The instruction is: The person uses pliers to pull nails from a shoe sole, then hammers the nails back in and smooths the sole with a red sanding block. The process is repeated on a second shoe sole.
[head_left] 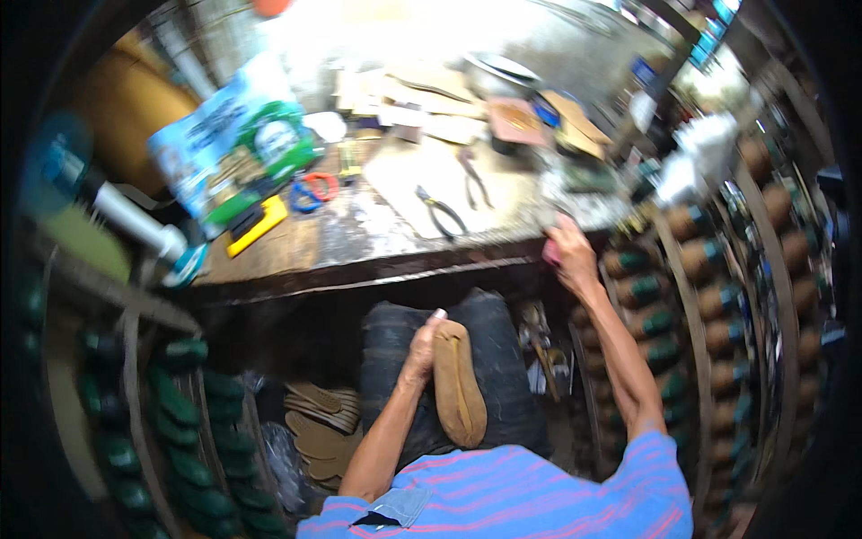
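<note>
My left hand (420,349) grips a brown shoe piece (460,382) from its left side, over my lap. The piece is long and sole-shaped, with a narrow groove or seam down its middle. It lies tilted with its far end by my thumb. My right hand (573,251) reaches out to the right end of the workbench's front edge. Its fingers are closed around a small pinkish-red thing (550,252), mostly hidden and blurred. Pliers with dark handles (442,216) and pincers (474,178) lie on a pale board (409,184), left of my right hand.
Leather pieces (431,90) and a pink block (516,121) lie farther back on the bench (337,238). A yellow-handled tool (256,226) and bags (278,139) are at left. Racks of shoe forms (184,449) flank me. Stacked brown soles (323,431) are low at left.
</note>
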A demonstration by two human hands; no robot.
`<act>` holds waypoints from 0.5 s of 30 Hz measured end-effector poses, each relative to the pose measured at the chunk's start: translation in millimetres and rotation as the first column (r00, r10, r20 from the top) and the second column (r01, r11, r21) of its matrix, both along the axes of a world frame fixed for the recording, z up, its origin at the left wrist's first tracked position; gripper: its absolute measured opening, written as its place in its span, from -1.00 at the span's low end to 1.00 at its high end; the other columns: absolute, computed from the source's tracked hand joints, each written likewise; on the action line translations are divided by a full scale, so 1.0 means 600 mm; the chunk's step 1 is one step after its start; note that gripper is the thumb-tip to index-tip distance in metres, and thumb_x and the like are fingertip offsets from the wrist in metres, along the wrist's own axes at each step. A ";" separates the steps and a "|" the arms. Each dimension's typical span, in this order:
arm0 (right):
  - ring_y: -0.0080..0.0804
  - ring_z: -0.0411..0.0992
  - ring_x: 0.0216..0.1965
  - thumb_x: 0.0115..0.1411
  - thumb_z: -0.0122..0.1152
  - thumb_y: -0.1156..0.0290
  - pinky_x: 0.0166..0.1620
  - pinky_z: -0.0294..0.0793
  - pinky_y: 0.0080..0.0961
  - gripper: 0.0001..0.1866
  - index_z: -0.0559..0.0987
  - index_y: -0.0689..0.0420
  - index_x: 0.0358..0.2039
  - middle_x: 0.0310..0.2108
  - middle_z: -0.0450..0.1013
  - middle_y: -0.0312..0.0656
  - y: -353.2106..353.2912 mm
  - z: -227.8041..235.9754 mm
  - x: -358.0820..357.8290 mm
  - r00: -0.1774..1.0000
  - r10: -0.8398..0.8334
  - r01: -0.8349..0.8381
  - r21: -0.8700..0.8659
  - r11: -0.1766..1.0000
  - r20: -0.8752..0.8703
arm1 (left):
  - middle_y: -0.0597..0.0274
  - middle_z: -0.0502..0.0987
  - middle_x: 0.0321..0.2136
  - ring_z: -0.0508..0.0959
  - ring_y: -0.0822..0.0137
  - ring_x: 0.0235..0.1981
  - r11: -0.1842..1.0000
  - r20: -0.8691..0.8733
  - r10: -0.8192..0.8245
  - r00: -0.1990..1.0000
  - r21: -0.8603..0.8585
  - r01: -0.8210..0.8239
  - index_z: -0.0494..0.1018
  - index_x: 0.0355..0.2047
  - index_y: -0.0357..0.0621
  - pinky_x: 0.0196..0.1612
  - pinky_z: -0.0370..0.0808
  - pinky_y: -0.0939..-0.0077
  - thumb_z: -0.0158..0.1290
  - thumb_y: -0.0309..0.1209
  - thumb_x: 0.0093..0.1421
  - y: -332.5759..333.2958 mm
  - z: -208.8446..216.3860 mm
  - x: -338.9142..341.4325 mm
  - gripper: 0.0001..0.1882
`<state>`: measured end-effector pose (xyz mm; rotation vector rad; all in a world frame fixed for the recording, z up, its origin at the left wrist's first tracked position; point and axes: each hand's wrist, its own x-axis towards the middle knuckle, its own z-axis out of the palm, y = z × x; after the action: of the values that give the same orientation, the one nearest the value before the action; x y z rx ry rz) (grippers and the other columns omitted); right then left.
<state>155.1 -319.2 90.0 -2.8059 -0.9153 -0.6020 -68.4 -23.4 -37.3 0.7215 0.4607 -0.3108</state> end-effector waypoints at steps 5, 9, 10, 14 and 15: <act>-0.33 0.61 0.25 0.53 0.30 0.53 0.37 0.54 -0.30 -0.75 0.73 0.23 0.15 0.33 0.65 -0.01 -0.021 0.008 0.062 0.885 0.377 -0.110 0.666 0.738 -0.272 | 0.30 0.77 -0.13 0.70 0.42 -0.12 0.994 0.076 -0.037 0.996 0.107 0.029 0.78 -0.07 -0.17 0.09 0.63 0.35 0.06 0.21 0.60 -0.007 -0.024 0.001 -0.35; -0.26 0.58 0.10 0.47 0.50 0.12 0.14 0.77 -0.17 -0.50 0.69 0.31 0.15 0.11 0.61 -0.12 -0.049 -0.051 0.099 0.858 0.089 0.513 0.844 -0.155 -0.505 | 0.28 0.78 -0.06 0.67 0.42 -0.01 0.950 0.182 -0.047 0.982 0.313 -0.012 0.80 -0.01 -0.20 0.21 0.57 0.35 -0.03 0.28 0.62 -0.011 -0.027 0.003 -0.25; -0.23 0.56 0.10 0.46 0.49 0.17 0.05 0.84 -0.10 -0.55 0.64 0.26 0.12 0.11 0.56 -0.10 -0.065 -0.074 0.108 0.842 0.106 0.533 0.781 -0.326 -0.530 | 0.27 0.78 -0.06 0.66 0.41 0.01 0.950 0.196 -0.046 0.979 0.312 -0.018 0.80 -0.01 -0.19 0.22 0.57 0.33 -0.05 0.30 0.62 -0.013 -0.026 0.003 -0.23; -0.35 0.60 0.01 0.42 0.47 0.19 -0.10 0.87 -0.29 -0.69 0.68 0.11 0.00 0.01 0.62 -0.27 -0.158 -0.177 0.135 0.788 0.380 0.607 0.715 -0.347 -0.485 | 0.20 0.78 0.01 0.65 0.39 0.07 0.942 0.200 -0.019 0.980 0.331 -0.049 0.80 0.03 -0.18 0.26 0.55 0.31 -0.09 0.34 0.61 -0.018 -0.029 0.004 -0.19; -0.36 0.60 0.01 0.40 0.46 0.16 -0.17 0.85 -0.32 -0.66 0.69 0.09 0.03 0.04 0.61 -0.27 -0.171 -0.181 0.156 0.802 0.319 0.596 0.709 -0.377 -0.505 | 0.19 0.78 0.02 0.65 0.39 0.09 0.949 0.194 -0.009 0.981 0.310 -0.052 0.80 0.04 -0.19 0.27 0.54 0.31 -0.08 0.34 0.61 -0.019 -0.031 0.006 -0.19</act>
<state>248.6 -421.6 -18.8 -1.0445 0.3544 -0.1966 -65.0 -34.6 -55.9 1.0470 0.3358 -0.1444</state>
